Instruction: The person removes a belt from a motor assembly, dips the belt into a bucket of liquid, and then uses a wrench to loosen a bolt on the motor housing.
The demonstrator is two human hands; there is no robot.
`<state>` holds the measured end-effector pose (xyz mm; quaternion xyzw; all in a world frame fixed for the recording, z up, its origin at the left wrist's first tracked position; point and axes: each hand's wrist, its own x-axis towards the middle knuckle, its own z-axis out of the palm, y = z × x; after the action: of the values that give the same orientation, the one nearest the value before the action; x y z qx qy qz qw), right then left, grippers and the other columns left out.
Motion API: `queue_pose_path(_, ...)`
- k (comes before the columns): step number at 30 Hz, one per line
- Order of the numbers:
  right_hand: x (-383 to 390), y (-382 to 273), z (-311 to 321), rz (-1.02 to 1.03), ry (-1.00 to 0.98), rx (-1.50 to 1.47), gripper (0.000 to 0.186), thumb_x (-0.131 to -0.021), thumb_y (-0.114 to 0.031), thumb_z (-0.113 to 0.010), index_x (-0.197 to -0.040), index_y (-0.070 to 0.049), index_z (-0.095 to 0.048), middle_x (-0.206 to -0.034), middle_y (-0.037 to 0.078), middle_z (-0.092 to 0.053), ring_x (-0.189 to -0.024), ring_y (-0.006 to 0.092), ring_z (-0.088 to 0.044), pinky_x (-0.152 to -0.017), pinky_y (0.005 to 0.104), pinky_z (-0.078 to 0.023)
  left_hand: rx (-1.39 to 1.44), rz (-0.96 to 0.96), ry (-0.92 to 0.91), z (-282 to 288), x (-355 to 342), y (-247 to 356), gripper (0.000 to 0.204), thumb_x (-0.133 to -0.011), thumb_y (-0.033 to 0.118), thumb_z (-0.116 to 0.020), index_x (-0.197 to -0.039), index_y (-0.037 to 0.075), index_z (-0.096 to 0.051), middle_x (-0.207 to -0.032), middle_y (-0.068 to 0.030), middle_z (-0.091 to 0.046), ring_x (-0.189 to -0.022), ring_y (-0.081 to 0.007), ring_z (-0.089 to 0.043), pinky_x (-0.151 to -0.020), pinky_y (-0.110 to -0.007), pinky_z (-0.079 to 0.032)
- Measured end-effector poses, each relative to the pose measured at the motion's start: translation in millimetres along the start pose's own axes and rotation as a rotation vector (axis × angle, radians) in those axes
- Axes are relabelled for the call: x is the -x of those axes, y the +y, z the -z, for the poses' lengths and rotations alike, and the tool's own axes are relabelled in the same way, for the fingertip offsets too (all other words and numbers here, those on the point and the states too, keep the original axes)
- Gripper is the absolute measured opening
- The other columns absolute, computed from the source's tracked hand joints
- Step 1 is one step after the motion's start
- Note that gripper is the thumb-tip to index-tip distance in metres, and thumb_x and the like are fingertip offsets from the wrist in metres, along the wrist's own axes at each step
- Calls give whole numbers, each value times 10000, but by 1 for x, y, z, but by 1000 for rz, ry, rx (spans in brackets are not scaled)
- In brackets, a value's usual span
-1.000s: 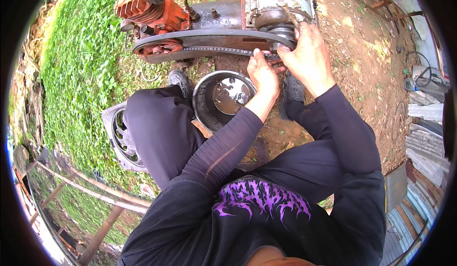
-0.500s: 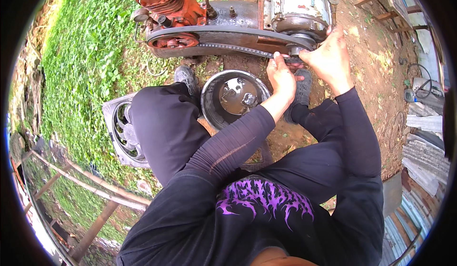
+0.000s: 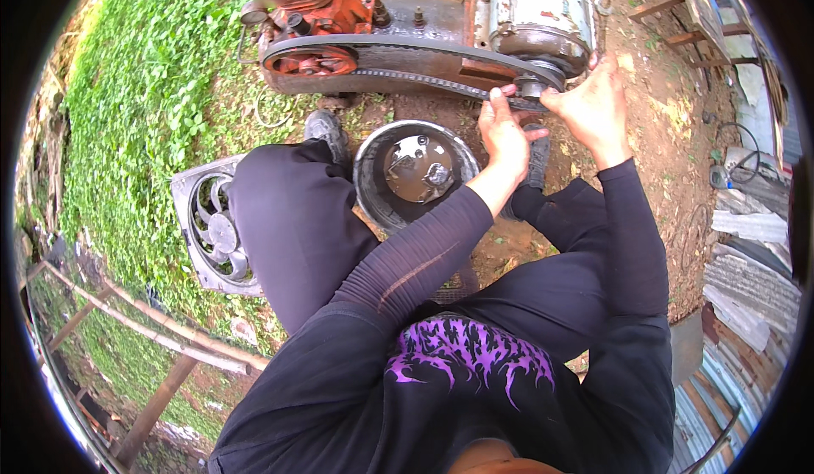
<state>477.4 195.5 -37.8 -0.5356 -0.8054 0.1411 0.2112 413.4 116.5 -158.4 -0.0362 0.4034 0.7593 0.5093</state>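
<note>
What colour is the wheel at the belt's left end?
The wheel is orange-red, seen best in the head view.

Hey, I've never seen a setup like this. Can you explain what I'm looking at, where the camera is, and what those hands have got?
Sure. There's no robot: a person's bare hands do the work. The wide fisheye camera sits on their head, looking down, so edges bend.

At the top is a belt-driven machine: an orange-red finned unit and a pale, worn motor, joined by a black belt. The left hand is at the belt's lower side, near the motor's pulley; exact contact is hard to see. The right hand seems to hold a wrench upright beside the motor.

On the ground, a black bucket with dark liquid inside stands between the legs, and a framed fan lies by the left leg.
</note>
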Motion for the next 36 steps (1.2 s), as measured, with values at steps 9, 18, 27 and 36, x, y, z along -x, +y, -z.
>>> queue_pose_path(9, 0, 6, 10, -1, -68, -84, 800, -585, -251, -916, -1137, 109, -462, -1056, 253, -617, -972, 360, -682, -846, 405, -564, -183, -23, 160, 10, 1, 4, 388, -1090, 416, -436, -1229, 56, -475, -1021, -111, -586, -787, -185, -596, -562, -316, -513)
queue_pose_path(18, 2, 11, 1, 60, -37, -120, 880, -633, -299, -872, -1221, 162, -408, -1190, 320, -513, -1078, 431, -638, -939, 435, -549, -1738, -477, -548, -23, 37, 118, 501, -942, 80, -615, -1403, -48, -465, -1309, -242, -580, -1271, -357, -553, -1087, -424, -429)
queue_pose_path(27, 27, 22, 8, -30, -72, -179, 903, -721, -391, -829, -1180, 259, -402, -1162, 398, -540, -1042, 469, -655, -934, 417, -561, -1343, -49, -839, -34, 14, 137, 430, -931, -67, -399, -1332, -144, -532, -1041, -195, -735, -1034, -224, -707, -950, -328, -536)
queue_pose_path(36, 118, -13, -11, -810, -36, -1469, 144, -1096, -195, -435, -1117, -71, -506, -711, -8, -460, -433, 100, -424, -414, 300, -492, -1565, -77, -824, -61, 8, 151, 392, -916, 67, -533, -1236, -133, -640, -808, -156, -743, -660, -139, -684, -654, -277, -551)
